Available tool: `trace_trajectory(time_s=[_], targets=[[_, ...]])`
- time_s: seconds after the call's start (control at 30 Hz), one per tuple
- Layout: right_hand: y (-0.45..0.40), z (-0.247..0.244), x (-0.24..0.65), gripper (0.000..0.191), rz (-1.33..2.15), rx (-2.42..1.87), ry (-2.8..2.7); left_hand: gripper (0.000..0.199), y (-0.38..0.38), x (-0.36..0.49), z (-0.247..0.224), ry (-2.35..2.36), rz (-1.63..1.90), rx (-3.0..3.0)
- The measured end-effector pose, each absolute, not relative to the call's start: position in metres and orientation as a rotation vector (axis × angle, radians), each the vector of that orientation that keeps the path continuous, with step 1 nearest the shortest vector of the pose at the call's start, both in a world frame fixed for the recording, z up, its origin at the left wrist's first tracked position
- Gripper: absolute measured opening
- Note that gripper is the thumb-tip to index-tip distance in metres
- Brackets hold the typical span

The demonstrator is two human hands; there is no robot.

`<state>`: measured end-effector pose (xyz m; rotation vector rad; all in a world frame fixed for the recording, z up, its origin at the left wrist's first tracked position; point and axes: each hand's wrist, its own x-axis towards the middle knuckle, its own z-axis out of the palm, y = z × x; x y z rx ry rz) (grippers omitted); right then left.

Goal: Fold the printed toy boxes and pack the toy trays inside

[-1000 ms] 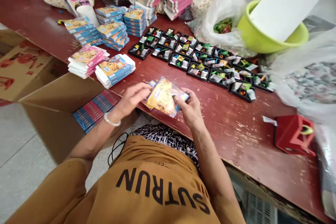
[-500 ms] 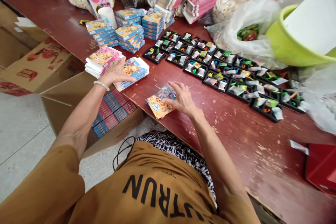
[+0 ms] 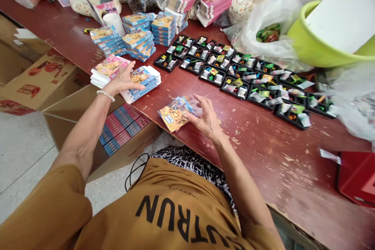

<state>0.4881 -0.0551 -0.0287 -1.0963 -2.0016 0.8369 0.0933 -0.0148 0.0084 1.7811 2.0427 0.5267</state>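
Observation:
My left hand [image 3: 120, 81], a beaded bracelet at its wrist, lies with fingers spread over two stacks of flat cartons. Under its fingers is a pink stack [image 3: 109, 68]; its thumb reaches across a blue stack [image 3: 143, 80]. Near the table's front edge, a few colourful printed leaflets [image 3: 174, 114] lie fanned out. My right hand [image 3: 203, 117] is just to their right, thumb and fingers apart, the thumb tip at the leaflets' edge. Whether it touches them I cannot tell.
Black trays [image 3: 215, 75] with small toys and packets fill the table's middle. Behind stand piles of blue boxes [image 3: 137, 43], pink cartons [image 3: 215, 2] and a green tub [image 3: 307, 31]. An open cardboard box [image 3: 70, 105] of packed boxes sits below the edge.
The right hand has drawn slightly back from the leaflets, which now show more of their surface. The left hand stays over the stacks. The whole view has shifted a little.

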Motion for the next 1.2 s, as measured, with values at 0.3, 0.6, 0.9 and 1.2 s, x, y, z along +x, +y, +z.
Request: trace_trajectory(time_s=[0.3,0.6,0.9,1.2], targets=[[-0.040,-0.007,0.462,0.071,0.680,-0.954,-2.015,0.111,-0.030,0.111,0.026,2.119,0.832,2.046],[-0.071,0.035,0.480,0.032,0.307,-1.331,-2.002,0.095,-0.111,0.279,0.038,1.864,0.872,2.634],[-0.117,0.015,0.573,0.034,0.619,-1.682,-1.664,0.092,-0.145,0.381,-0.007,1.646,0.852,2.769],[-0.116,-0.013,0.593,0.025,1.107,-1.554,-1.479,0.096,-0.152,0.395,-0.028,1.625,0.620,2.807]])
